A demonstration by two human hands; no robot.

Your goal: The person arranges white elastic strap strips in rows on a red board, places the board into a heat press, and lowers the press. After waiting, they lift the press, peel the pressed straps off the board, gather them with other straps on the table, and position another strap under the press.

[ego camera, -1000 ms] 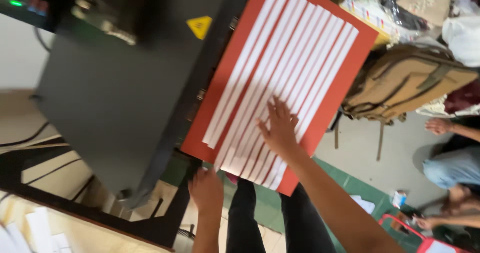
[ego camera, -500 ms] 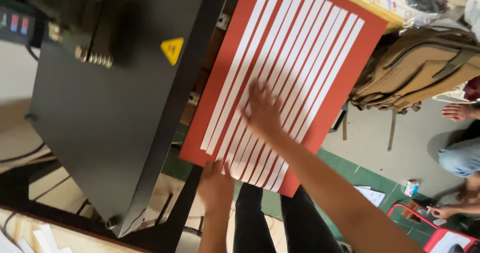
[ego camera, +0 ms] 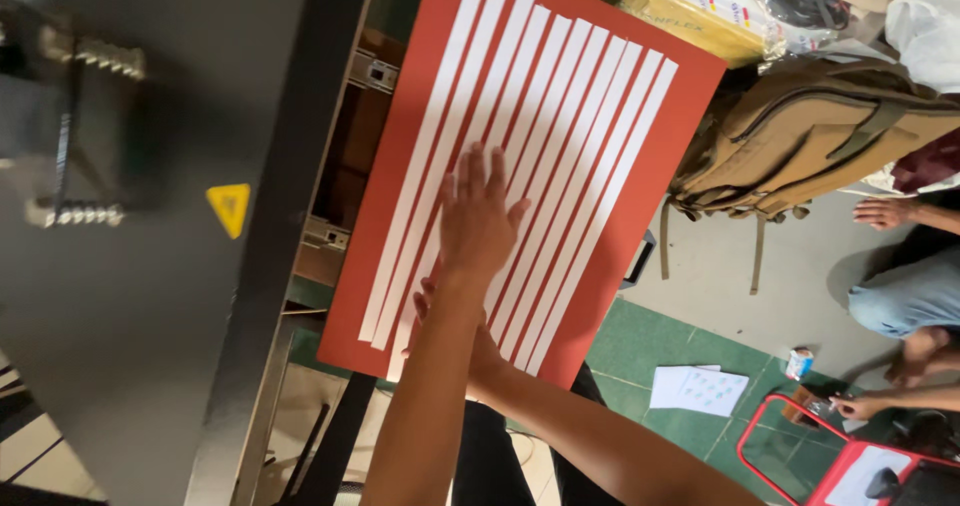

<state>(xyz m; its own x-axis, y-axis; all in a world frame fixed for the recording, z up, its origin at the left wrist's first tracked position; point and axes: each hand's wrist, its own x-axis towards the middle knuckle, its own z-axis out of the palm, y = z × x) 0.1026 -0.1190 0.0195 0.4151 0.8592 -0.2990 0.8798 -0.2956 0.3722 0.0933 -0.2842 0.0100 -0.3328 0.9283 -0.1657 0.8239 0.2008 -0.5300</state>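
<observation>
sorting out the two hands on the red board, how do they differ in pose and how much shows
The left hand lies flat, fingers spread, fully visible on the white strips; the right hand sits nearer the red board's near edge, mostly hidden under the left forearm. The left hand reaches farther up the board than the right. Both are bare and rest on the strips.

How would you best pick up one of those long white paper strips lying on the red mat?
Take a long white paper strip at its near end, from the mat's front edge: it lies flat on the red mat, so fingers must lift an end.
</observation>
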